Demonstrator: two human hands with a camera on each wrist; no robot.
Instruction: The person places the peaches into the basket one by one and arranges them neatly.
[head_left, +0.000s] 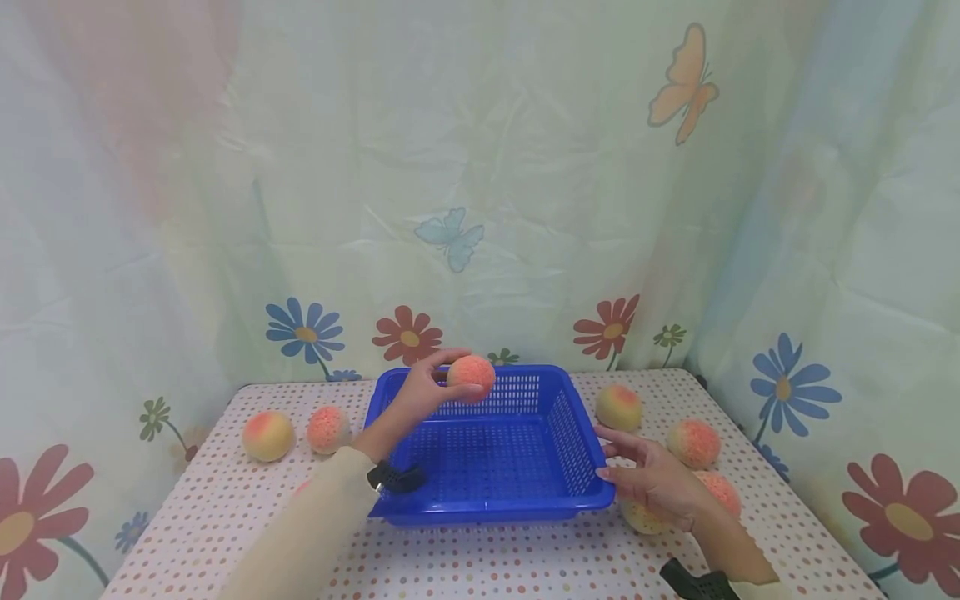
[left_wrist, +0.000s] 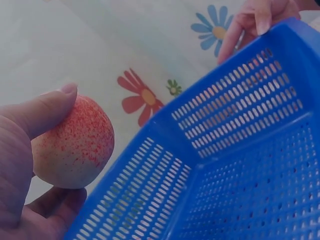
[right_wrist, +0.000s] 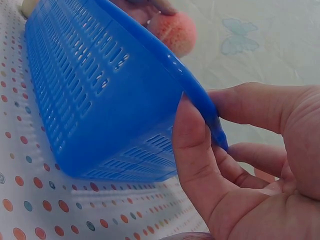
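Note:
My left hand (head_left: 422,390) grips a pink-red peach (head_left: 474,380) between thumb and fingers, above the back part of a blue plastic basket (head_left: 517,505). In the left wrist view the peach (left_wrist: 82,145) shows red speckles over a pale underside. At the basket's right side, my right hand (head_left: 654,477) pinches the rim; the right wrist view shows thumb and fingers on either side of the rim (right_wrist: 202,95). The basket's slotted walls and mesh floor are visible, with no fruit inside.
Left of the basket lie a yellow-red peach (head_left: 268,436) and a speckled one (head_left: 327,429); another is mostly hidden by my left sleeve. To the right are a yellowish peach (head_left: 618,407), a pinkish one (head_left: 693,442) and others partly behind my right hand. A patterned curtain (head_left: 525,208) hangs behind the dotted table (head_left: 480,567).

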